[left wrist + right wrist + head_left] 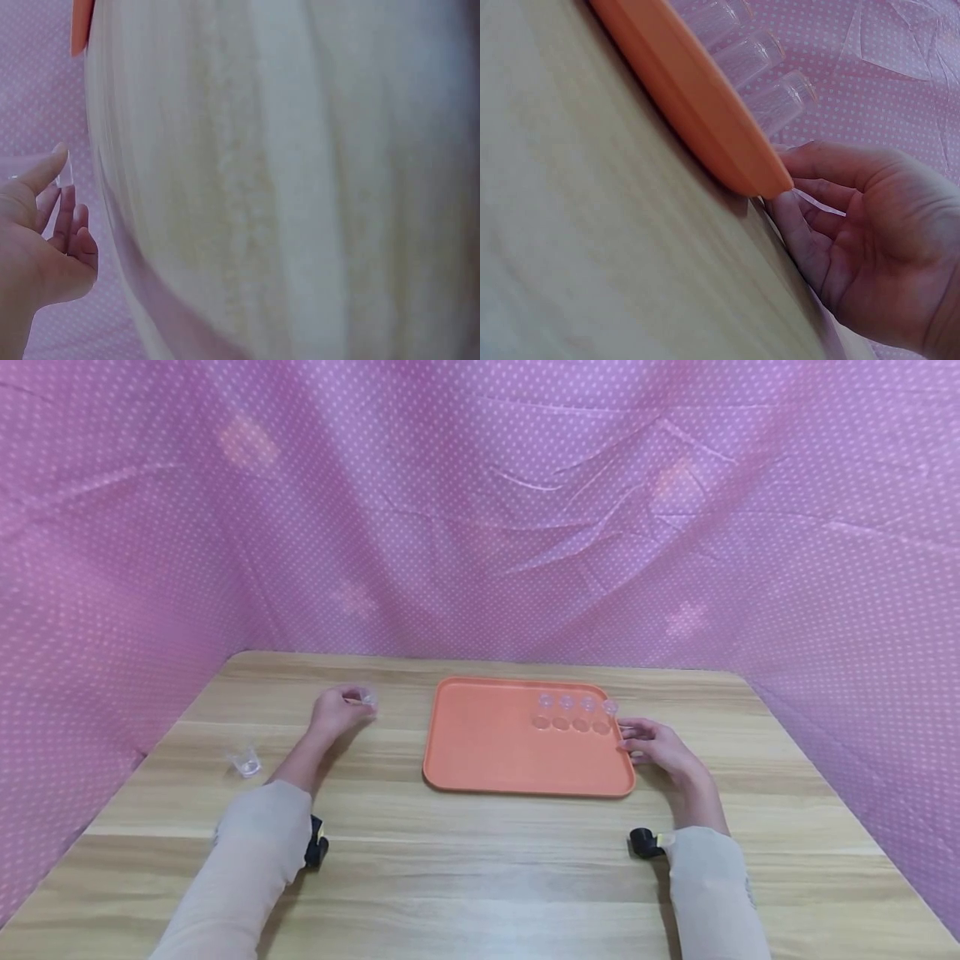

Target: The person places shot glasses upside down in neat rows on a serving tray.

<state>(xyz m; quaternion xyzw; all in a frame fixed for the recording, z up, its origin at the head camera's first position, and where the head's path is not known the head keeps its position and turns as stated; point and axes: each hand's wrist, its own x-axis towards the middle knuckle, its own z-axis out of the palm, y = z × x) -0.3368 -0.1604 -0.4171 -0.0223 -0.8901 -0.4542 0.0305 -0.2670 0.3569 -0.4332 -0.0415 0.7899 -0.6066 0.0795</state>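
My left hand [341, 712] pinches a small clear plastic cup [368, 698] between thumb and fingers, left of the orange tray [487, 752]. In the left wrist view, the thumb lies along the side of the cup [66, 171]. At the tray's right edge, my right hand [660, 748] grips the rim, index finger above and thumb below in the right wrist view. Several clear cups [561, 713] stand in a row on the tray's far right part, the rightmost close to the right fingertips. Another clear cup [246, 763] stands on the table beyond the left sleeve.
The wooden table [465, 877] has a pink dotted cloth [465, 527] hanging round its back and sides. A black wrist camera [645, 843] sits by the right sleeve, and a second black camera [316, 843] by the left sleeve.
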